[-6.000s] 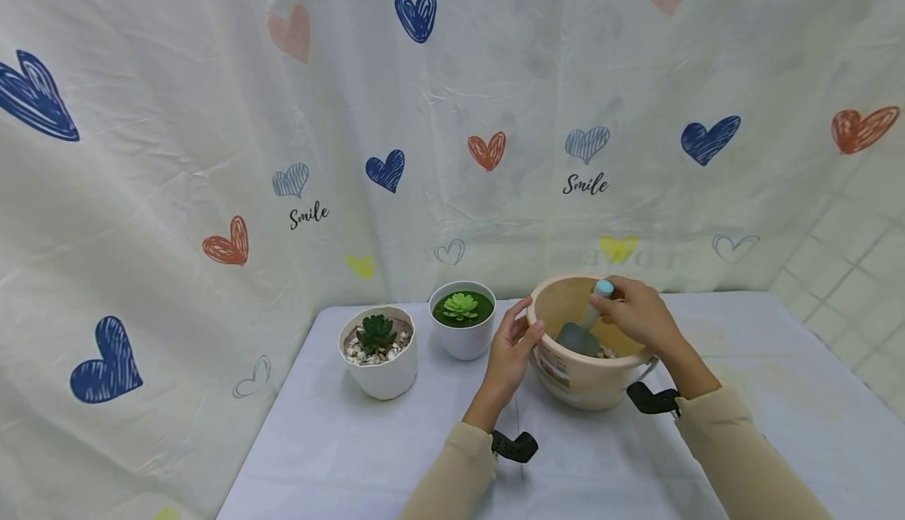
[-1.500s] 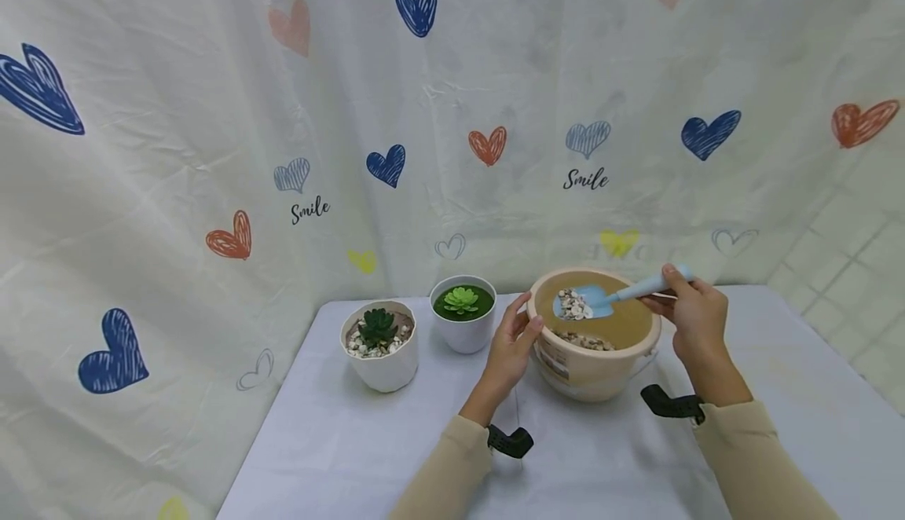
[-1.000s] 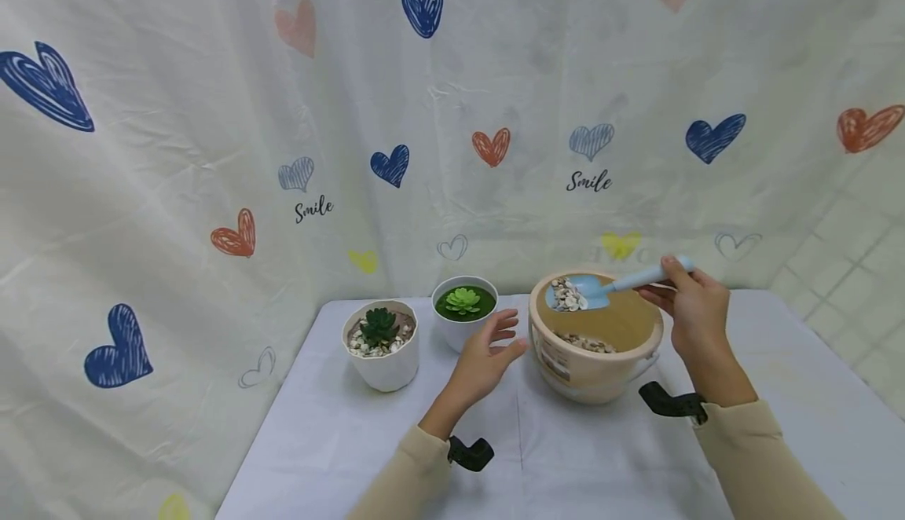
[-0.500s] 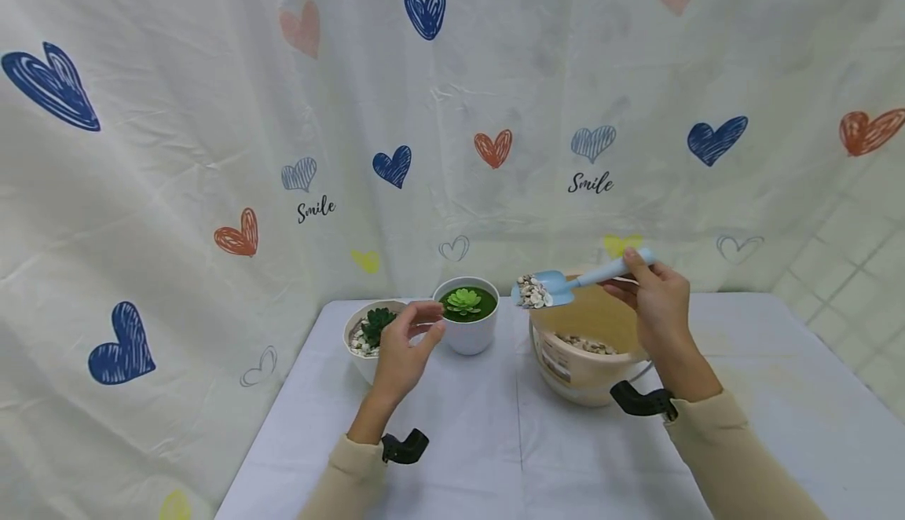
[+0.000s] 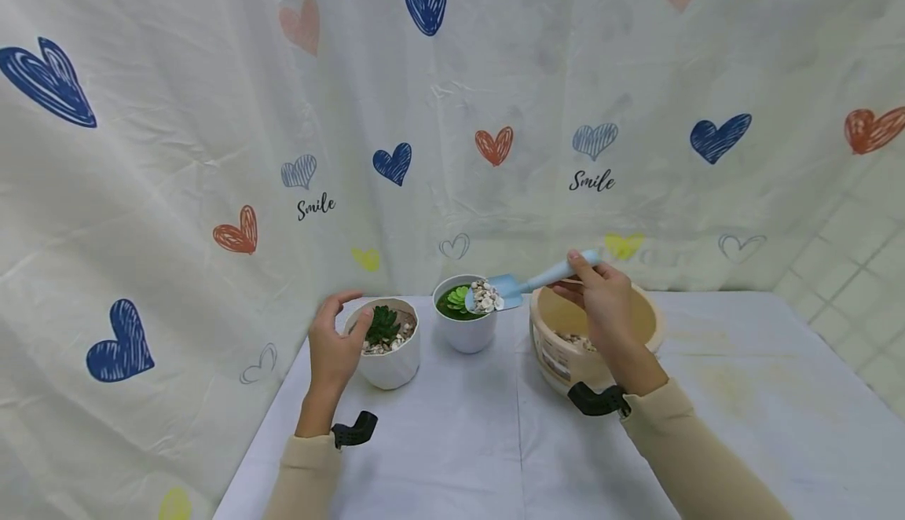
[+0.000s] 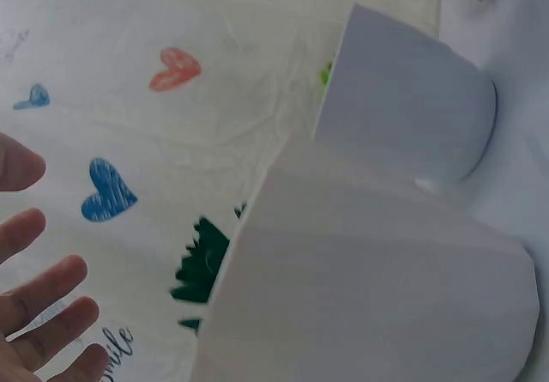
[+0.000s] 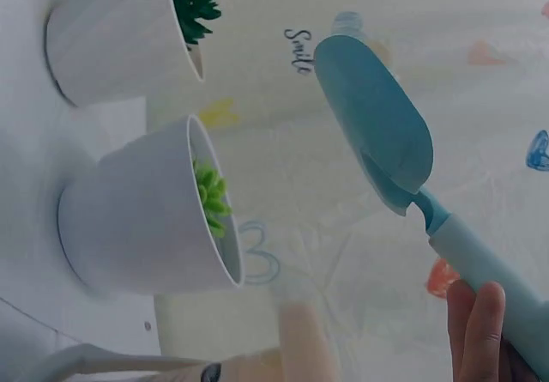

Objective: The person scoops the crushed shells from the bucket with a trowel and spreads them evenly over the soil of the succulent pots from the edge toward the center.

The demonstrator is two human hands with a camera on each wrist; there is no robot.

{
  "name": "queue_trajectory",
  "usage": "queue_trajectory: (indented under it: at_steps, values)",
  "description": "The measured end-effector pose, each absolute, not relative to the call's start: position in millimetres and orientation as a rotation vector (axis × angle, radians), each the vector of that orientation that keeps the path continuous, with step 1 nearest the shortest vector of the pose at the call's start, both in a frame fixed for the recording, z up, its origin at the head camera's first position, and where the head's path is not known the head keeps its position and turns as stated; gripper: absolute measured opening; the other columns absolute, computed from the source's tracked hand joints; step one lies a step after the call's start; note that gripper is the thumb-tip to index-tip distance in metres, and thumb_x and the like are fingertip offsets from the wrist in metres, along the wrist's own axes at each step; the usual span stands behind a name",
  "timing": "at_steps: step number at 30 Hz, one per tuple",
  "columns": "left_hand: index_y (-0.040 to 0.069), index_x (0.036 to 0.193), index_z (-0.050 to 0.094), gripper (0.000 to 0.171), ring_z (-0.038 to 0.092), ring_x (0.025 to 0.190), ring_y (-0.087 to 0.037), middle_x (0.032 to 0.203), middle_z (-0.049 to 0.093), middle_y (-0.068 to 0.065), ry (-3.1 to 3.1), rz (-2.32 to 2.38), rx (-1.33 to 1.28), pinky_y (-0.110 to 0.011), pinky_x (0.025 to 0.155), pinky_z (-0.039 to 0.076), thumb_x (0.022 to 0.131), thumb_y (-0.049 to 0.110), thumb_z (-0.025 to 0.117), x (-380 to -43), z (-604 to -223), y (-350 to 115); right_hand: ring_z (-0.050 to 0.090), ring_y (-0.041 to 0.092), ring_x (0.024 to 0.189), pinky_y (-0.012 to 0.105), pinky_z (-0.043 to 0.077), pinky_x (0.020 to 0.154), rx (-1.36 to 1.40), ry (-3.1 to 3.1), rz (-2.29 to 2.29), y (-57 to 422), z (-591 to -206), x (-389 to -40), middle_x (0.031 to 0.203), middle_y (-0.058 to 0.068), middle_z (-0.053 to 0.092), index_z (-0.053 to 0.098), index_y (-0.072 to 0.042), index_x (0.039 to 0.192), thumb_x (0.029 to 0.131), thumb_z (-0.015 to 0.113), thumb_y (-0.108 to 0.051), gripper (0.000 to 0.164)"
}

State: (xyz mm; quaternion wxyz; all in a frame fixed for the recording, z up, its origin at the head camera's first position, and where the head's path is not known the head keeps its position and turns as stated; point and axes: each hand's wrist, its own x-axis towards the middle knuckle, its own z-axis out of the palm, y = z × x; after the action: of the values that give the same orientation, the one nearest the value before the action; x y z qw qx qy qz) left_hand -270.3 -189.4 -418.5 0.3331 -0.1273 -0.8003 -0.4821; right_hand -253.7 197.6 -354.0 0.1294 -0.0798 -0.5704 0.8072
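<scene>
Heart-print curtain behind white table (image 5: 452,441); right hand (image 5: 601,300) pinches blue scoop (image 5: 519,284) heaped with pebbles (image 5: 485,295) over light-green succulent pot (image 5: 463,324), should tip slowly beside plant; left hand (image 5: 332,343), fingers loosely spread, empty, beside dark succulent pot (image 5: 385,355).

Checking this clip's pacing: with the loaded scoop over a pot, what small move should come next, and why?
Probably tip the scoop so its pebbles fall into the pot with the light green plant: the right hand holds it right above that pot's bare green filling.

Head view looks down across the table (image 5: 452,441); both wrist views sit close, sharing the white pots (image 6: 403,112)
</scene>
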Motion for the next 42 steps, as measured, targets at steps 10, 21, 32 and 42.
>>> queue_trajectory:
  at_steps: [10, 21, 32, 42]
  values:
    - [0.015, 0.152, 0.044, 0.077, 0.039, 0.146, -0.034, 0.154, 0.045, -0.010, -2.433, -1.357, -0.249, -0.058, 0.119, 0.032, 0.088, 0.044, 0.077, -285.7, -454.9, -220.9, 0.076, 0.011, 0.075, 0.024, 0.061, 0.075, -0.243, -1.815, 2.294, 163.3, -361.3, -264.3, 0.084, -0.004, 0.073, 0.060, -0.005, 0.109, 0.100, 0.065, -0.036, 0.033]
    - [0.028, 0.162, 0.019, 0.114, 0.032, 0.151, -0.041, 0.166, 0.028, -0.014, -2.559, -1.510, -0.202, -0.067, 0.116, 0.033, 0.074, 0.044, 0.090, -293.4, -478.5, -222.7, 0.077, 0.012, 0.078, 0.026, 0.061, 0.078, -0.231, -1.846, 2.290, 132.1, -364.7, -267.8, 0.094, 0.002, 0.069, 0.060, 0.001, 0.117, 0.101, 0.065, -0.032, 0.037]
    - [0.028, 0.162, 0.019, 0.113, 0.042, 0.144, -0.039, 0.160, 0.037, -0.018, -2.518, -1.609, -0.157, -0.061, 0.113, 0.038, 0.075, 0.038, 0.090, -298.1, -489.4, -221.8, 0.075, 0.012, 0.078, 0.024, 0.061, 0.076, -0.216, -1.904, 2.243, 109.6, -374.6, -275.2, 0.106, 0.012, 0.064, 0.062, 0.001, 0.116, 0.101, 0.065, -0.033, 0.037]
    - [0.027, 0.162, 0.018, 0.114, 0.043, 0.144, -0.038, 0.162, 0.033, -0.018, -2.450, -1.752, -0.186, -0.054, 0.113, 0.040, 0.075, 0.026, 0.091, -297.2, -491.9, -221.5, 0.073, 0.011, 0.078, 0.023, 0.061, 0.073, -0.252, -1.944, 2.194, 99.3, -383.7, -278.6, 0.103, 0.011, 0.068, 0.065, -0.001, 0.116, 0.100, 0.067, -0.035, 0.037]
